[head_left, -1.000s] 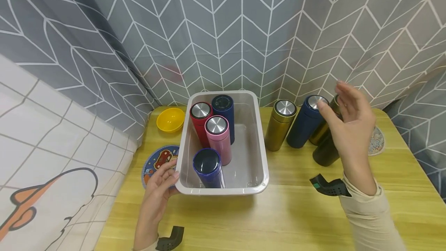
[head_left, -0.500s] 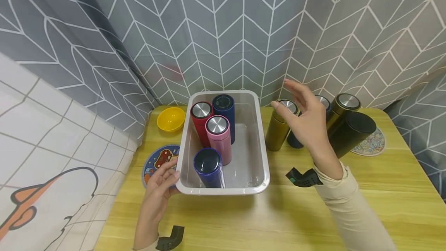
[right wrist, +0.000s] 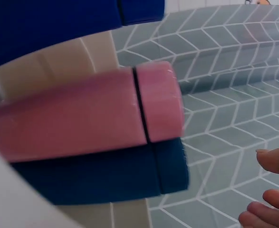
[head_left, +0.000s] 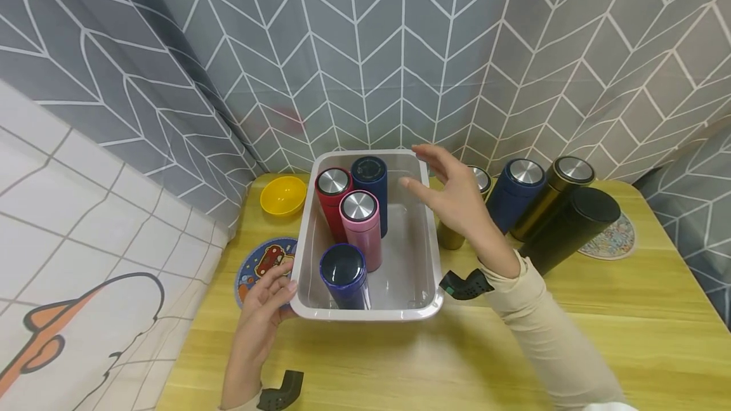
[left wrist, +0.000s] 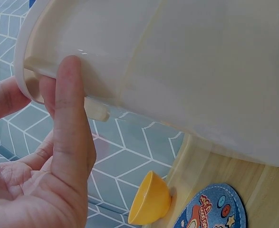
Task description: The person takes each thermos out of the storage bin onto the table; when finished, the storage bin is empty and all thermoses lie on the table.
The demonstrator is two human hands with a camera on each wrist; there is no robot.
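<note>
A light grey plastic bin [head_left: 365, 314] holds several upright insulated bottles: a red one [head_left: 333, 192], a pink one [head_left: 362, 233], a dark blue one [head_left: 370, 173] and a shiny violet-blue one [head_left: 345, 274]. My left hand [head_left: 264, 306] grips the bin's near left rim; in the left wrist view its fingers [left wrist: 70, 104] lie against the outer wall. Over the bin's right rim hangs my right hand [head_left: 451, 198], thumb and fingers spread and nothing between them. It partly hides a gold bottle [head_left: 450, 236]. The right wrist view shows the pink bottle [right wrist: 91, 118] beside its fingertips.
Right of the bin stand a blue bottle [head_left: 516, 192], another gold bottle [head_left: 562, 186] and a black bottle [head_left: 571, 227], with a patterned mat [head_left: 617, 240] behind. On the left are a yellow bowl [head_left: 283, 196] and a round blue mat [head_left: 251, 271]. A patterned curtain [head_left: 400, 49] borders the table.
My right hand has swept left from above the blue bottle, past the nearer gold bottle, to the bin's right rim. My left hand keeps its grip on the bin.
</note>
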